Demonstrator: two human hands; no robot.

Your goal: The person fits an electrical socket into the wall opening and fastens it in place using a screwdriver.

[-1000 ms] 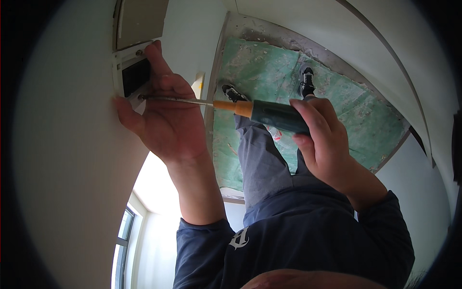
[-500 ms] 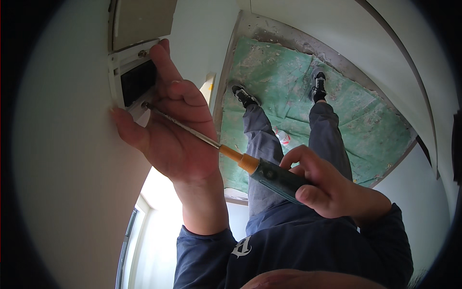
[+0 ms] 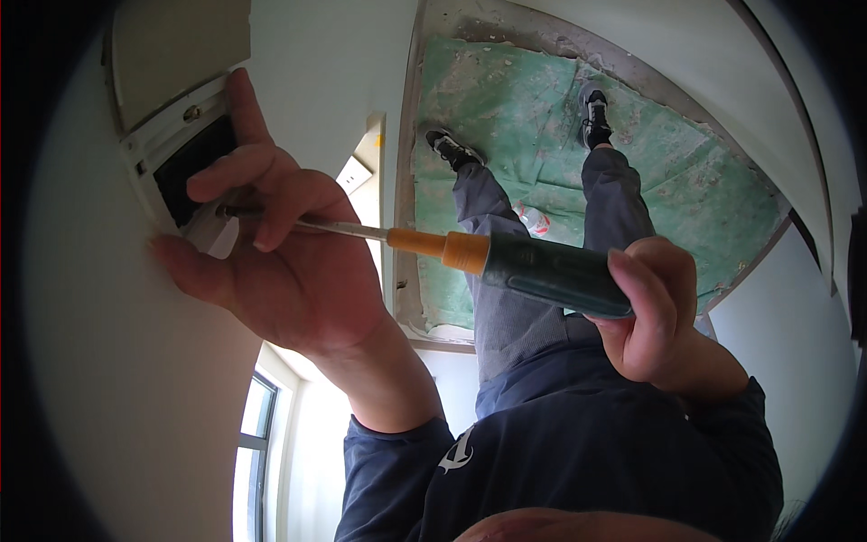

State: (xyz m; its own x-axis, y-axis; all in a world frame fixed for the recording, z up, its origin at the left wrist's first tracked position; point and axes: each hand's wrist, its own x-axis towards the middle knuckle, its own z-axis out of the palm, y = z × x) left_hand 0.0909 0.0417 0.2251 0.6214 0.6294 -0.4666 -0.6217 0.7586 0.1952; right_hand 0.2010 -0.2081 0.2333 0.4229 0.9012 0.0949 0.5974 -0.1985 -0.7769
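- Pale wall is seen along the far left side, and a white frame with a dark opening is set in it.
- Against the frame's upper edge, a grey-beige panel is seen, and a small screw is fitted in the frame's upper strip.
- Below, a window is lit by daylight.
- By the left hand, the frame is touched: the thumb is laid at its lower edge and one finger is stretched along its right edge. Other fingers are bent in front of the opening and across the screwdriver's shaft; whether the shaft is pinched cannot be told.
- Beyond that wrist, a white plate is mounted on a wall.
- Between both hands, the screwdriver is held nearly level, its tip placed at the frame's lower edge; how firmly it is seated cannot be told.
- Farther below, the floor is covered by a dusty green sheet, on which two dark shoes are planted; a red-and-white thing is seen between grey trousers.
- By the right hand, the green handle's end is grasped with curled fingers.
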